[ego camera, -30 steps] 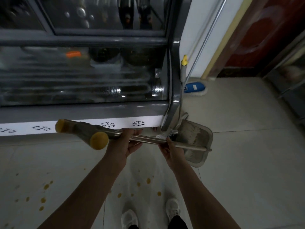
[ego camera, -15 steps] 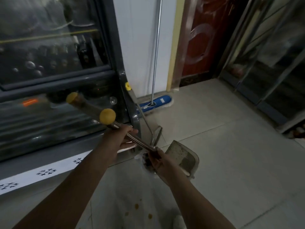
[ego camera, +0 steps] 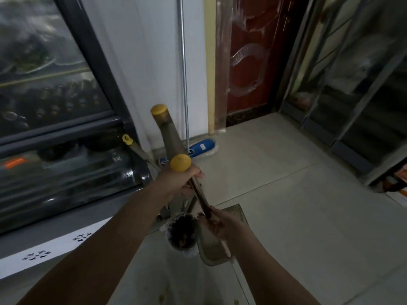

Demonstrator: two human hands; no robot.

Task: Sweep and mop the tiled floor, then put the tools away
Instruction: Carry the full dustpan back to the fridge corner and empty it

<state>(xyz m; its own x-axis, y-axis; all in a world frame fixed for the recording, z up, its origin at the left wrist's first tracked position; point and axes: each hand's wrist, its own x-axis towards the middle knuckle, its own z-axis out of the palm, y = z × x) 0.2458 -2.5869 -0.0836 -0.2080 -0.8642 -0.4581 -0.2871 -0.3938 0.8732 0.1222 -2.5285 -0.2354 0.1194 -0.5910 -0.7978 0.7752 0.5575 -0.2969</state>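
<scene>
Nothing legible here. The white strip [ego camera: 59, 245] along the base of the dark glass-fronted display case [ego camera: 66, 172] bears black snowflake-like marks, no letters. The white label on the blue flat mop head [ego camera: 208, 144] is blurred.

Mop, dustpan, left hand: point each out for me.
Mop [ego camera: 202, 147], head view, on its blue head.
Dustpan [ego camera: 211, 249], head view, on its grey scoop.
Left hand [ego camera: 176, 181], head view, on its back.
</scene>
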